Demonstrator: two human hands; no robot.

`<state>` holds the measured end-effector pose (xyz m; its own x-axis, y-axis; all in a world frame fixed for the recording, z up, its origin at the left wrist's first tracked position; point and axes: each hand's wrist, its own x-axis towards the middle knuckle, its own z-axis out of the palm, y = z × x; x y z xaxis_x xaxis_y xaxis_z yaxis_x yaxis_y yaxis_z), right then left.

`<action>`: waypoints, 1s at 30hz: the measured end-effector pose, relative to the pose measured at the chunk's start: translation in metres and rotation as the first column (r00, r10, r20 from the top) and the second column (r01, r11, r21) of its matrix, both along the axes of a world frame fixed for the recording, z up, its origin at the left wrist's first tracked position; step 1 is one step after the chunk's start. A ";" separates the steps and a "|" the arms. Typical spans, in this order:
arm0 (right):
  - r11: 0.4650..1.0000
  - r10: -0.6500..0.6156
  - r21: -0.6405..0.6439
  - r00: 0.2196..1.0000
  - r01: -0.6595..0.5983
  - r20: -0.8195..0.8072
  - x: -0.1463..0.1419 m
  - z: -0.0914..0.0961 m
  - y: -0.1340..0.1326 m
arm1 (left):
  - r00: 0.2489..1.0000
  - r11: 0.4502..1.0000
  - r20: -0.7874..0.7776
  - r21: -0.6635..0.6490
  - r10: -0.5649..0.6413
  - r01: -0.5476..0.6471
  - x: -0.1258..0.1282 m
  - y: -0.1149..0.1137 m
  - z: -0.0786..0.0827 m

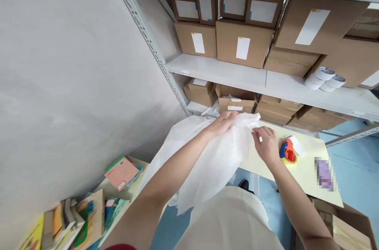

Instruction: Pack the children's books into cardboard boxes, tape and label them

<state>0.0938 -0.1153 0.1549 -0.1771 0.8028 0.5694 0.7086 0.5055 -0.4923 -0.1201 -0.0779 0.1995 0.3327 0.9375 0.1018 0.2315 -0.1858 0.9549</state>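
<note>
A big, thin white sack-like sheet (216,163) hangs in front of me over the near end of the table, its top bunched together. My left hand (223,123) is closed around the bunched upper part. To the right of the bunch, my right hand (265,143) is closed with thumb and fingers pinched. A small white bit shows between those fingers, close to the sheet's edge. Whether it is part of the sheet, I cannot tell. The fingertips of my left hand are partly hidden by the folds.
On the cream table (314,179) are a tape dispenser (288,151) and a blurred purple item (324,174). Shelves ahead carry cardboard boxes (244,43) and white tape rolls (321,78). Books (89,218) and a pink notebook (122,173) lie at left. An open carton (349,230) stands lower right.
</note>
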 end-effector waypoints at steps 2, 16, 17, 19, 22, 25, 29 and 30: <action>0.977 -0.039 -0.213 0.987 0.005 -0.154 0.023 -0.005 0.011 | 0.983 0.999 -0.181 0.038 -0.030 0.037 -0.004 0.008 -0.003; 0.604 -0.624 -0.767 0.727 0.216 -0.287 0.151 -0.193 0.000 | 0.424 0.977 -0.887 0.214 0.185 0.022 0.055 0.041 -0.130; 0.595 -0.613 -0.773 0.746 0.220 -0.259 0.153 -0.207 -0.005 | 0.466 0.983 -0.881 0.148 0.080 0.112 0.066 0.036 -0.144; 0.570 -0.601 -0.790 0.770 0.226 -0.213 0.158 -0.232 -0.011 | 0.493 0.964 -0.857 -0.019 -0.152 0.264 0.086 0.025 -0.171; 0.520 -0.604 -0.818 0.783 0.246 -0.148 0.164 -0.259 -0.013 | 0.414 0.927 -0.852 -0.192 -0.321 0.322 0.105 0.011 -0.211; 0.482 -0.590 -0.827 0.805 0.289 -0.062 0.172 -0.278 -0.008 | 0.291 0.937 -0.906 -0.237 -0.308 0.255 0.114 0.003 -0.244; 0.467 -0.530 -0.821 0.847 0.328 0.037 0.184 -0.291 -0.003 | 0.181 0.952 -0.939 -0.267 -0.292 0.147 0.110 -0.008 -0.274; 0.466 -0.515 -0.821 0.856 0.330 0.051 0.185 -0.292 -0.004 | 0.177 0.949 -0.936 -0.284 -0.305 0.136 0.108 -0.011 -0.278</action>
